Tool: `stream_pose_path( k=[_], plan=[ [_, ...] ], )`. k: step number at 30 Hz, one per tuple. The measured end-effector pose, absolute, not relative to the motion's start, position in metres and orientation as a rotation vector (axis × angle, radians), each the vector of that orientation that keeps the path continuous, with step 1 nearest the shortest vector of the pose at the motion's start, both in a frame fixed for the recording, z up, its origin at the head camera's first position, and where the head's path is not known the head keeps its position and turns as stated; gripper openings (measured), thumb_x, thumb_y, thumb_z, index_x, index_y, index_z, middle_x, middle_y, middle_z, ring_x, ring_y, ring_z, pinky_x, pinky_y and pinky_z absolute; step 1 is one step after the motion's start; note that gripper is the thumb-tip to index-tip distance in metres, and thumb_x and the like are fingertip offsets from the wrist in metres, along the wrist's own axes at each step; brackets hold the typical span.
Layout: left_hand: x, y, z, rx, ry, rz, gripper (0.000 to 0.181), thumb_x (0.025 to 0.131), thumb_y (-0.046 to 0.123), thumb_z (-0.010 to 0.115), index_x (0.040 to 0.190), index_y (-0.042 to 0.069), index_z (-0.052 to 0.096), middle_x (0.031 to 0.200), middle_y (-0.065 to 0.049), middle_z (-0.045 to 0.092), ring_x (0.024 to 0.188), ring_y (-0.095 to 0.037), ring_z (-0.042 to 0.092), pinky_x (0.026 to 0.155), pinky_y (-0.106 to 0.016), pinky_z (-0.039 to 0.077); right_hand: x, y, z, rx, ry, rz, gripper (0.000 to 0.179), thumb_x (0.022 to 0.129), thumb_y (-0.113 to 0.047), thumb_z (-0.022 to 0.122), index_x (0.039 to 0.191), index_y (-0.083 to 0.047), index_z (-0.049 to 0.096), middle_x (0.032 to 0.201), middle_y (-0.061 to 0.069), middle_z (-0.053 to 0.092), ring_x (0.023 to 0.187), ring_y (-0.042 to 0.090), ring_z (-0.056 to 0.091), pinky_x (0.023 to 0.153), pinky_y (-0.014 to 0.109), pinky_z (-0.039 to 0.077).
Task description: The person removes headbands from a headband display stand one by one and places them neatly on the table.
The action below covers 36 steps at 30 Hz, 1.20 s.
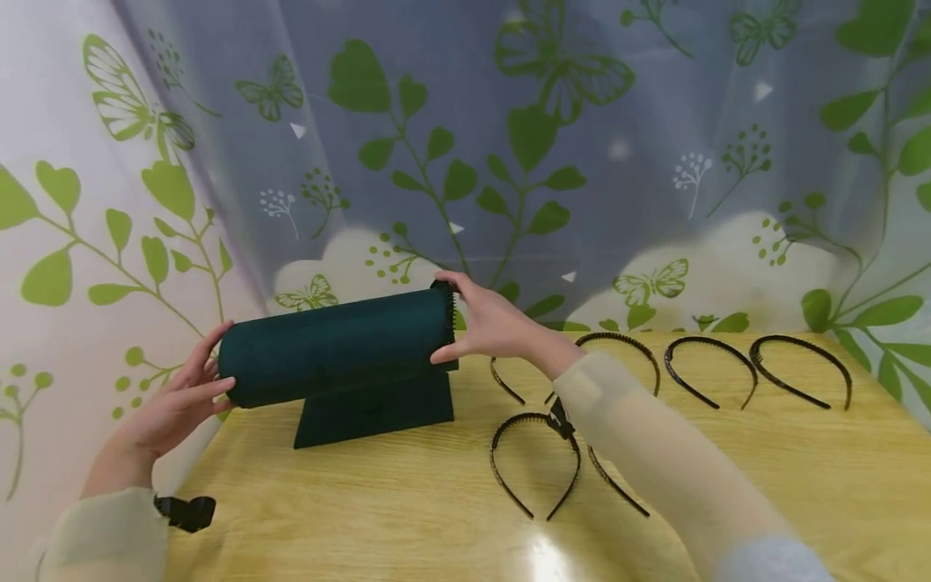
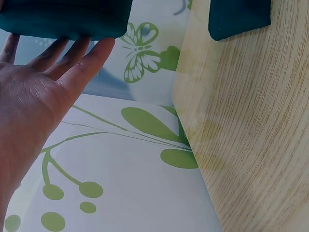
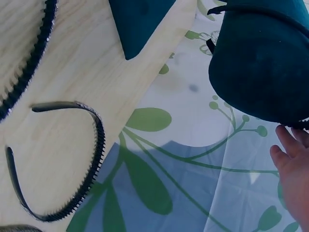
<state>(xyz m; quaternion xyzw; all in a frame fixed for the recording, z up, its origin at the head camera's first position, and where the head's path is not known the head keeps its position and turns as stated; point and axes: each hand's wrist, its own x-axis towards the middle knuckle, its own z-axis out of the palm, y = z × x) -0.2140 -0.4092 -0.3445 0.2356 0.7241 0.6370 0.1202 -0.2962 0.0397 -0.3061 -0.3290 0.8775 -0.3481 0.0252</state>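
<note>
A dark green, velvet-like headband stand (image 1: 334,343) has a horizontal roll above a flat base (image 1: 378,412). My left hand (image 1: 163,408) holds the roll's left end, its fingers and thumb spread about the rim. In the left wrist view several fingers (image 2: 79,65) meet the roll's edge. At the right end, a black toothed headband (image 1: 449,311) curves round the roll. My right hand (image 1: 494,319) grips this headband, thumb low and fingers on top. In the right wrist view the fingertips (image 3: 285,137) touch its toothed band; the rest of the hand is cut off.
Several dark headbands lie on the wooden table (image 1: 349,517) to the right, among them a near one (image 1: 493,461) and a far right one (image 1: 847,376). My right forearm partly covers some. A leaf-patterned curtain (image 1: 436,202) hangs behind.
</note>
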Motion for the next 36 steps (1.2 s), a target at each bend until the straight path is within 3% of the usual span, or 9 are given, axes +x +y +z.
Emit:
stream_pose_path(
  k=[10,16,25,36],
  plan=[
    [-0.216,-0.406,-0.344,0.68,2.118,1.859,0.073,0.104,0.0,0.032,0.155,0.038,-0.004,0.155,-0.012,-0.012,0.127,0.0,0.029,0.089,-0.027,0.042,-0.295,0.045,-0.314,-0.966,2.666,-1.22,0.113,0.068,-0.049,0.086,0.154,-0.026,0.017,0.156,0.008,0.025,0.141,0.025,0.027,0.104,0.05,0.034],
    [-0.214,-0.407,-0.345,0.711,2.088,1.874,0.073,0.104,-0.002,0.03,0.155,0.037,-0.005,0.153,-0.009,-0.003,0.126,0.0,0.036,0.088,-0.028,0.044,-0.293,0.049,-0.319,-0.947,2.614,-1.31,0.11,0.07,-0.044,0.087,0.153,-0.025,0.018,0.157,0.008,0.023,0.142,0.024,0.025,0.108,0.046,0.031],
    [-0.213,-0.408,-0.343,0.669,2.115,1.851,0.074,0.104,0.0,0.031,0.154,0.041,-0.005,0.155,-0.014,-0.023,0.129,-0.003,0.023,0.088,-0.027,0.043,-0.296,0.057,-0.331,-0.846,2.6,-1.43,0.106,0.07,-0.04,0.087,0.152,-0.026,0.022,0.155,0.011,0.024,0.14,0.03,0.029,0.107,0.048,0.032],
    [-0.212,-0.407,-0.341,0.686,2.118,1.836,0.074,0.104,-0.001,0.031,0.155,0.039,-0.005,0.152,-0.016,-0.011,0.125,0.002,0.036,0.088,-0.028,0.046,-0.292,0.089,-0.342,-0.79,2.682,-1.411,0.101,0.073,-0.036,0.086,0.152,-0.025,0.023,0.153,0.018,0.027,0.138,0.036,0.031,0.102,0.054,0.036]
  ],
)
